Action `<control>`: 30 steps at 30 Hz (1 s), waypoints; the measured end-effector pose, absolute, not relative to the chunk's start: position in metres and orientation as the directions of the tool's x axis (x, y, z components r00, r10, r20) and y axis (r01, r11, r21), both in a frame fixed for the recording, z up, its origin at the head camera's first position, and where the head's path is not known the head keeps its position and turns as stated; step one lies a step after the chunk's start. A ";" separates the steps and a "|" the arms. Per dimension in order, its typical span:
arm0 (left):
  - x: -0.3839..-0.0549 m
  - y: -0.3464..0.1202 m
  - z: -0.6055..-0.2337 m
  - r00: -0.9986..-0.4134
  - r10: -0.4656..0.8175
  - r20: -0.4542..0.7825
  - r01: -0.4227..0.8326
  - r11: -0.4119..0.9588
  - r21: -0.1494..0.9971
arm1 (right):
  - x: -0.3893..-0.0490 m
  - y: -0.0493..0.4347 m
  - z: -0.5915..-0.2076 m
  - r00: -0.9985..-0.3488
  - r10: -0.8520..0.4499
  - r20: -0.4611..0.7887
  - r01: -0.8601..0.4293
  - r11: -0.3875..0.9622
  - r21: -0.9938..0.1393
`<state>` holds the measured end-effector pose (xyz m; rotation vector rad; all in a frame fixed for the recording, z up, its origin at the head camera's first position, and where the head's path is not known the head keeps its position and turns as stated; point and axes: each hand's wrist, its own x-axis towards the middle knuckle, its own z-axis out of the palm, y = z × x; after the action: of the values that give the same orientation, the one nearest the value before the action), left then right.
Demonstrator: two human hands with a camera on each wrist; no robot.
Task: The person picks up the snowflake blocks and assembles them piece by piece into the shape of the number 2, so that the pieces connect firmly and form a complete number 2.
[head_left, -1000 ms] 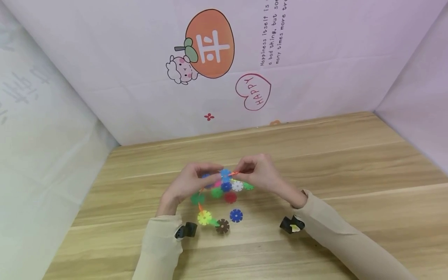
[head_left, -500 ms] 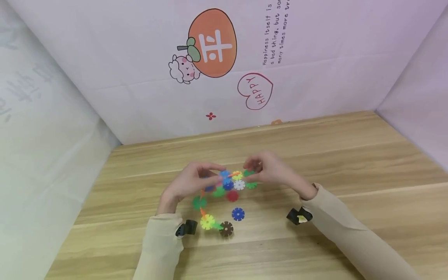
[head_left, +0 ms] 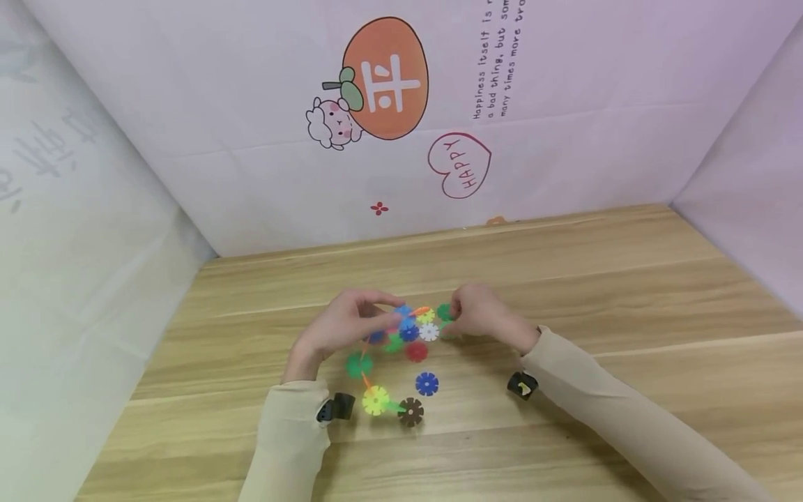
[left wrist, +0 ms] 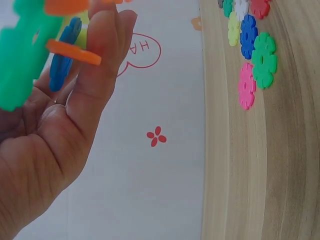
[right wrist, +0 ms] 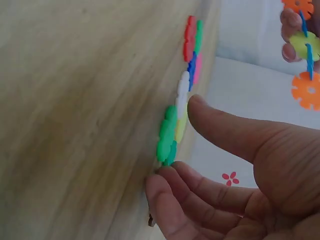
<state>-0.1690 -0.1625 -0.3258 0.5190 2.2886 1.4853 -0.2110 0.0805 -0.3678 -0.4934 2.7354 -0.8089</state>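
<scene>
In the head view my left hand [head_left: 348,324] pinches a chain of interlocking plastic snowflake discs. The chain hangs down through a green disc [head_left: 359,364] and a yellow disc [head_left: 376,401] to a brown disc [head_left: 410,412]. Up close, the left wrist view shows a blue disc [left wrist: 62,57] and an orange disc [left wrist: 75,51] of the chain against the fingers. My right hand [head_left: 479,314] is down at the loose green discs [right wrist: 167,134] on the table. Its thumb and fingers stand apart in the right wrist view, with nothing visibly gripped; whether the fingertips touch a disc is unclear.
Loose discs lie on the wooden table [head_left: 564,279]: white [head_left: 429,332], red [head_left: 417,351], pink [left wrist: 246,86], and a blue disc [head_left: 426,383] nearer the front. A printed white cloth wall [head_left: 251,139] rises behind the table, with more cloth on both sides.
My right hand has left the orange disc at the chain's upper end and moved right to the green discs. My left hand keeps its hold; the chain's lower end has swung slightly right.
</scene>
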 end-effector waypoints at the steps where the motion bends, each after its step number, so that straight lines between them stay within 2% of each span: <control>1: -0.169 -0.162 -0.326 -0.867 0.488 -0.100 0.108 0.380 0.919 | -0.211 0.079 -0.369 -0.915 -0.377 -0.146 -0.236 0.791 -0.565; 20: -0.169 -0.162 -0.325 -0.868 0.481 -0.124 0.076 0.375 0.924 | -0.205 0.073 -0.373 -0.927 -0.345 -0.145 -0.207 0.795 -0.570; 27: -0.170 -0.163 -0.327 -0.868 0.479 -0.130 0.066 0.372 0.926 | -0.202 0.081 -0.376 -0.896 -0.442 -0.049 -0.329 0.733 -0.596; 30: -0.171 -0.163 -0.328 -0.865 0.485 -0.127 0.075 0.375 0.924 | -0.201 0.085 -0.373 -0.883 -0.468 -0.044 -0.341 0.702 -0.625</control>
<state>-0.1707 -0.1632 -0.3281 0.4876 2.2626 1.4904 -0.2013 0.0848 -0.3728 -0.6523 2.7105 -0.9366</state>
